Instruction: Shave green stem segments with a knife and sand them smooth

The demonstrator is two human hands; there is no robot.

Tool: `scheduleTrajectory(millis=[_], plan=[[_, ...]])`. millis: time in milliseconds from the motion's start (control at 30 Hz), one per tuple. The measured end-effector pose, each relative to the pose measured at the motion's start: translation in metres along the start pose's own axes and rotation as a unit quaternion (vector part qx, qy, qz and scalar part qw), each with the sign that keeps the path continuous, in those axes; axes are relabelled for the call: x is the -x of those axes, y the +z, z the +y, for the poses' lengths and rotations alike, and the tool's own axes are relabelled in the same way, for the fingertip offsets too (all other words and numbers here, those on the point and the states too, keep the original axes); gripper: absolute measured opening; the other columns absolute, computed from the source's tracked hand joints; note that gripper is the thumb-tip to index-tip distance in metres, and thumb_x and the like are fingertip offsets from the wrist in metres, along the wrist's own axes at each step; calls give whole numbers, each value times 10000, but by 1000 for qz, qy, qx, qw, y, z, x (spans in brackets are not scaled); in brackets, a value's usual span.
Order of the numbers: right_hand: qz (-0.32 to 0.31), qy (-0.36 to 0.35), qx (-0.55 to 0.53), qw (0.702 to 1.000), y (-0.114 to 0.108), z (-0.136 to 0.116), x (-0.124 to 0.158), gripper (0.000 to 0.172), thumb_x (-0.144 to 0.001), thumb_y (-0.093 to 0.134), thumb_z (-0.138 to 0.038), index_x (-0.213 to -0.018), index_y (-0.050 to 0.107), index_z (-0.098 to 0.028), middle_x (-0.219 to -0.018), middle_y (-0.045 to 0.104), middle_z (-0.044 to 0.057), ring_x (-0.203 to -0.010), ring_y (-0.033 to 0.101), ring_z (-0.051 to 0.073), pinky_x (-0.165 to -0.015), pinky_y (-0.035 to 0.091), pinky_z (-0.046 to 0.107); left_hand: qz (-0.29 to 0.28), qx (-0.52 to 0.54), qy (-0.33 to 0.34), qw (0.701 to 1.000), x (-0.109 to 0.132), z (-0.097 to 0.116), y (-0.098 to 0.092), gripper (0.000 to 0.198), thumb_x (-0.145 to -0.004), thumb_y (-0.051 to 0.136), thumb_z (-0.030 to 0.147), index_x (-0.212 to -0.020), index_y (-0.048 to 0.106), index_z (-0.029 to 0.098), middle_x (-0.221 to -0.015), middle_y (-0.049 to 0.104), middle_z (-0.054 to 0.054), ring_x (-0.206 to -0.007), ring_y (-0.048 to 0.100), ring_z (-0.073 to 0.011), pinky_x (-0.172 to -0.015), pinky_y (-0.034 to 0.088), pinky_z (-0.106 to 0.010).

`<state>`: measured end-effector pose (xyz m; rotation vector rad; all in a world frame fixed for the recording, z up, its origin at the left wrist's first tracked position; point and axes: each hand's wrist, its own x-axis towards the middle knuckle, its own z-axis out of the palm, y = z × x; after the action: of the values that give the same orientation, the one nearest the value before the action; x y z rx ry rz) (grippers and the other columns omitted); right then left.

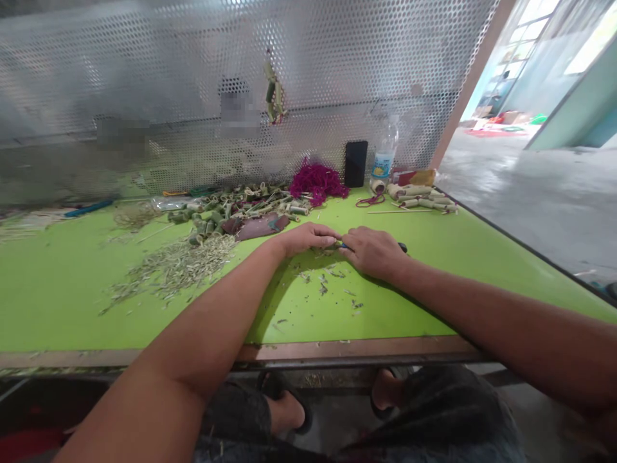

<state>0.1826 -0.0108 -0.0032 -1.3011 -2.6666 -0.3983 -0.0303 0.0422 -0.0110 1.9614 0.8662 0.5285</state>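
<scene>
Resting left hand (303, 239) on lime-green table (62, 302), perforated metal screen (144, 64) beyond

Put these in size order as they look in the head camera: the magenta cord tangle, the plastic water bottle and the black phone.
1. Magenta cord tangle and plastic water bottle: too close to rank; the tangle looks wider, the bottle taller.
2. Black phone: smallest.

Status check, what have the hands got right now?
Left hand and right hand meeting over a small blue-and-black tool, mostly hidden, grip unclear. Small plant scraps below the hands, none in the way.
</scene>
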Motion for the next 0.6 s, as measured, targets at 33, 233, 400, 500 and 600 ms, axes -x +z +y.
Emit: scheduleTrajectory(millis=[33,233,400,500,600], plan=[[-4,-1,3,1000,1,0,-1,343,-956,378,-387,-1023,632,-167,-964,668,103,-897,575,228,-714,385,306,3,2,-3,1000,0,1,0,422,-804,643,396,-1146,679,151,-1002,702,-57,-887,609,-177,-869,439,-305],[-37,-31,17,999,4,3,-8,369,-964,358,-375,-1100,618,-151,-1002,684,126,-921,592,237,-786,394,329,2,11,-9,1000,-1,4,2,386,-794,652,381,-1111,700,166,-1003,709,-44,-889,618,-171,-859,444,-287],[-48,-33,0,998,9,4,-10,368,-962,370,-412,-1014,648,-176,-973,706,110,-872,614,227,-737,389,318,7,-16,11,1000,-3,0,0,400,-777,677,364,-1134,697,185,-1044,707,-47,-929,619,-188,-851,447,-279],[-32,-48,-7,998,13,4,-9,360,-964,378,-415,-1010,654,-186,-983,710,100,-878,613,224,-738,381,316,11,-42,29,999,-3,0,-2,379,-766,694,344,-1111,708,189,-1033,710,-58,-893,625,-193,-803,454,-274],[-14,-62,-2,998,15,5,-7,373,-968,373,-419,-1018,650,-175,-989,706,107,-896,602,226,-760,374,320,27,-83,46,995,0,0,-5,332,-748,704,336,-1034,725,169,-936,715,-53,-825,623,-182,-749,454,-266]])
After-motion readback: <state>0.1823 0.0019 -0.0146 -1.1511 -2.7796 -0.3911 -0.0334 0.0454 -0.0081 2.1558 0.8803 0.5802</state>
